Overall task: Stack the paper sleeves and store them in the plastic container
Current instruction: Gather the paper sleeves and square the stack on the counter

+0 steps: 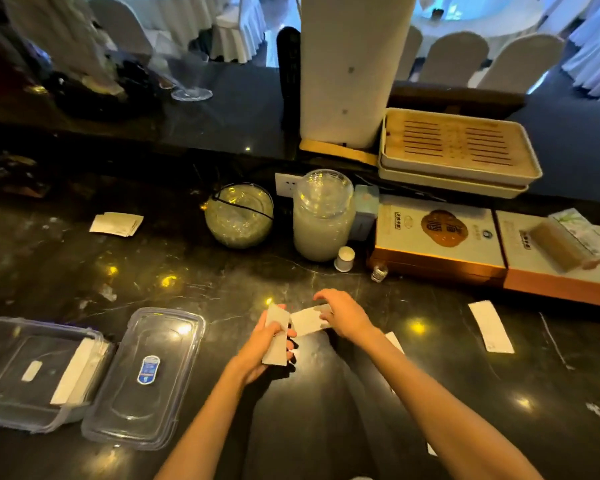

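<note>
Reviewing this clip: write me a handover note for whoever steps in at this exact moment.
Left hand holds a small stack of sleeves. Right hand holds one more sleeve beside it.
Plastic container is open at far left, some sleeves already inside; lid beside it.
Left to gather: loose sleeve at right, pile behind the container, then store and close.

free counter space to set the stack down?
Bare counter between the container lid and the left hand, and behind the hands up to the glass jar. Crowded along the back right: jar, boxes, stacked trays.
</note>
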Motion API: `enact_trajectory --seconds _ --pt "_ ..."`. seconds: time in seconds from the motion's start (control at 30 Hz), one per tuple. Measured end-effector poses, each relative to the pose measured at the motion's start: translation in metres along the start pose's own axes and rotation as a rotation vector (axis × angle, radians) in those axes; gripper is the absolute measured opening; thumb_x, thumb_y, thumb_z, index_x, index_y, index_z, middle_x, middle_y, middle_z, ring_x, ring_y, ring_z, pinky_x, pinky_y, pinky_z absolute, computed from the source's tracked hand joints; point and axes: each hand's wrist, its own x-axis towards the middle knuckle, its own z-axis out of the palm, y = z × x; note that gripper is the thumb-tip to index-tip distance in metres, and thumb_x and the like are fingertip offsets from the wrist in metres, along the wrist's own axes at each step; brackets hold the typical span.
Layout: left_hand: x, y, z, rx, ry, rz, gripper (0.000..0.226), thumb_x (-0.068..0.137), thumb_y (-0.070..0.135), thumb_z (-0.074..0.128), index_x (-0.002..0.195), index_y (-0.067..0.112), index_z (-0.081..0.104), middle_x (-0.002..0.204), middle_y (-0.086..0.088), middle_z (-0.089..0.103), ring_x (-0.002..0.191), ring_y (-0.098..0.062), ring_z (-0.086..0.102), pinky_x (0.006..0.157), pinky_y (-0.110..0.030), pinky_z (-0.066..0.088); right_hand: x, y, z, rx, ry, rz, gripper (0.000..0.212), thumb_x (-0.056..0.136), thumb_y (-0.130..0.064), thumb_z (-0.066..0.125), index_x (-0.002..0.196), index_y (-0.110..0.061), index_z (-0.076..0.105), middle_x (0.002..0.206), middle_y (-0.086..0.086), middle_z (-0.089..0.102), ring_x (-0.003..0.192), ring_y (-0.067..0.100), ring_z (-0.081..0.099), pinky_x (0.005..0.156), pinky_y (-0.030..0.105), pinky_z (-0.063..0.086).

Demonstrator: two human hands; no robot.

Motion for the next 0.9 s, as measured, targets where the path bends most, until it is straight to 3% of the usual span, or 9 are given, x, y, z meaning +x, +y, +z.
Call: enact_trajectory --seconds 0.07,0.17,0.33,0.47,0.57,0.7,0.8,0.9 --pt "0.009 0.008 -0.02 -0.144 0.018 -0.06 0.037 0.096 0.013 0.045 0.132 0.018 0.042 0.086 -0.019 0.061 0.061 -0.024 0.059 0.054 -0.035 0.052 0.012 0.003 0.01 -0.136 -0.079 0.003 0.035 0.086 -0.016 0.07 0.119 -0.018 0.057 0.129 0.007 0.057 0.12 0.026 0.055 0.098 0.036 0.048" --pt "0.021 0.015 -0.045 -0.19 -0.021 -0.142 0.027 0.095 0.03 0.052 0.116 0.013 0.05 0.081 -0.015 0.063 0.061 -0.023 0.057 0.053 -0.034 0.049 0.013 0.012 0.028 -0.235 -0.067 -0.013 0.02 0.086 -0.013 0.066 0.104 -0.015 0.055 0.116 0.008 0.057 0.108 0.028 0.056 0.088 0.034 0.047" --pt "0.039 0.022 -0.062 -0.153 -0.115 -0.207 0.039 0.093 0.049 0.052 0.108 0.013 0.053 0.083 -0.015 0.063 0.062 -0.025 0.056 0.056 -0.034 0.048 -0.002 0.021 0.04 -0.302 0.016 0.004 0.017 0.093 -0.021 0.059 0.108 -0.015 0.056 0.119 0.006 0.056 0.112 0.026 0.052 0.092 0.034 0.046" --pt "0.043 0.03 -0.053 -0.063 -0.303 -0.364 0.061 0.091 0.064 0.045 0.122 0.011 0.046 0.092 -0.019 0.062 0.069 -0.027 0.057 0.055 -0.033 0.048 -0.028 0.016 0.016 -0.046 0.109 0.034 0.018 0.09 -0.03 0.067 0.1 -0.019 0.055 0.122 0.001 0.056 0.117 0.02 0.05 0.096 0.03 0.044" --pt "0.044 0.042 -0.03 0.114 -0.535 -0.464 0.083 0.087 0.075 0.034 0.134 0.009 0.049 0.106 -0.022 0.063 0.079 -0.029 0.065 0.057 -0.032 0.052 -0.054 0.001 -0.012 -0.025 0.128 -0.18 0.012 0.09 -0.025 0.066 0.094 -0.023 0.055 0.132 -0.002 0.054 0.128 0.015 0.046 0.102 0.024 0.038" --pt "0.039 0.056 0.018 0.238 -0.851 -0.537 0.09 0.084 0.083 0.025 0.135 0.015 0.055 0.125 -0.023 0.06 0.09 -0.03 0.07 0.061 -0.032 0.056 -0.084 -0.018 -0.036 -0.152 0.083 -0.359 0.005 0.092 -0.019 0.061 0.091 -0.02 0.056 0.136 -0.001 0.053 0.129 0.011 0.044 0.104 0.023 0.038" --pt "0.031 0.058 0.049 0.302 -0.928 -0.541 0.089 0.082 0.083 0.026 0.124 0.014 0.062 0.119 -0.021 0.065 0.089 -0.028 0.071 0.066 -0.032 0.057 -0.097 -0.022 -0.043 -0.217 0.098 -0.35 0.005 0.093 -0.016 0.06 0.089 -0.015 0.057 0.133 0.002 0.056 0.126 0.014 0.048 0.104 0.027 0.043" --pt "0.02 0.055 0.065 0.381 -0.903 -0.496 0.071 0.085 0.073 0.041 0.11 0.013 0.068 0.101 -0.018 0.07 0.082 -0.025 0.069 0.071 -0.031 0.058 -0.11 -0.02 -0.047 -0.245 0.121 -0.321 0.002 0.091 -0.014 0.062 0.089 -0.012 0.062 0.123 0.003 0.061 0.118 0.018 0.054 0.099 0.035 0.048"
